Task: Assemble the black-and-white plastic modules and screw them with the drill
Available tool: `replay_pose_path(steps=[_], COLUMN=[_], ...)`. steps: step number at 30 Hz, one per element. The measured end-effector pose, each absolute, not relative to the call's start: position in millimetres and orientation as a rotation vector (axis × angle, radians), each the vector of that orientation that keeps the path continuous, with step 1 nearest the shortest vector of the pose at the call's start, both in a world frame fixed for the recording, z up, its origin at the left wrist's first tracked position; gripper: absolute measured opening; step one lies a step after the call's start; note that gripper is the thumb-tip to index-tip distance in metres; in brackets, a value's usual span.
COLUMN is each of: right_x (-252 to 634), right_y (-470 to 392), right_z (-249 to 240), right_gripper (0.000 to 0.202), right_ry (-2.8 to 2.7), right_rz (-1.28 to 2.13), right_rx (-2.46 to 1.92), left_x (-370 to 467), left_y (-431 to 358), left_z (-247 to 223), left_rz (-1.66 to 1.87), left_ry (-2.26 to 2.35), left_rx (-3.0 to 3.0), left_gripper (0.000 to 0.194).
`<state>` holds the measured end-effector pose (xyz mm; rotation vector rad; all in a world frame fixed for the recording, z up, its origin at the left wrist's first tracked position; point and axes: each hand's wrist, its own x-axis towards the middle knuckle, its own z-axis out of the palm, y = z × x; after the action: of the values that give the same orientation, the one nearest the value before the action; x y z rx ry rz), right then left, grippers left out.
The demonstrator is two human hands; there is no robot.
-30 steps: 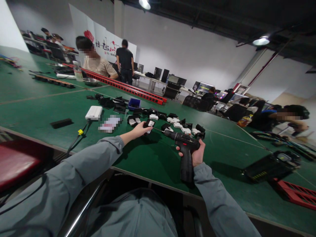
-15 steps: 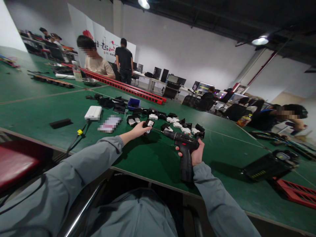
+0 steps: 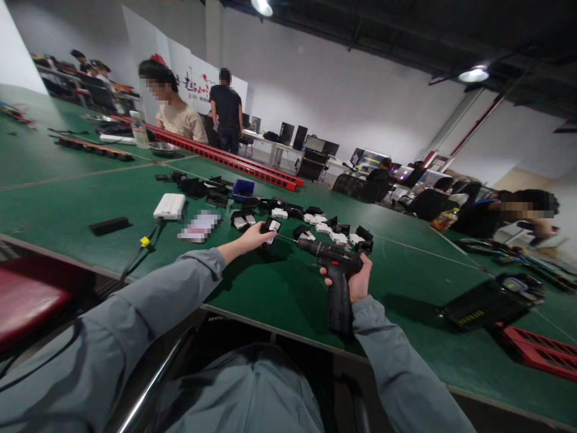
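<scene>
My left hand [image 3: 253, 238] is closed on a small black-and-white part [image 3: 271, 227] held just above the green table [image 3: 270, 300]. Wrapped round the handle of a black power drill [image 3: 339, 270] is my right hand [image 3: 359, 280]. The drill points left, and its long thin bit reaches to the part; whether the tip touches it is too small to tell. Behind my hands lie several white pieces [image 3: 323, 228] and black pieces [image 3: 218, 198], with a blue bin [image 3: 244, 190] among them.
A white box [image 3: 170, 206], a phone [image 3: 201, 227] and a black bar [image 3: 109, 225] lie left. A long red rail [image 3: 225, 156] crosses behind. At right are a black device [image 3: 491, 304] and a red frame [image 3: 538, 352]. A person [image 3: 180, 117] sits across the table.
The person across the table has raised and turned their head slightly. My hands, the drill and the part look almost unmoved.
</scene>
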<state>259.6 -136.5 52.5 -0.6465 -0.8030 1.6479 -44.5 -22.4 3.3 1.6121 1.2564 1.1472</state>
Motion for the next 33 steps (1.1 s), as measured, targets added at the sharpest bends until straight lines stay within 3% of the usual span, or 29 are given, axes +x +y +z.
replay_pose_path(steps=[33], right_x=[259.8], right_y=[-136.3], right_z=[50.4], right_gripper=[0.065], right_ry=[-0.822], right_rz=[1.619], right_rx=[-0.723], left_x=[-44.5], left_y=[-26.8], left_z=[8.7], left_rz=[1.135], left_ry=[1.272], left_rx=[1.618], left_gripper=[0.054])
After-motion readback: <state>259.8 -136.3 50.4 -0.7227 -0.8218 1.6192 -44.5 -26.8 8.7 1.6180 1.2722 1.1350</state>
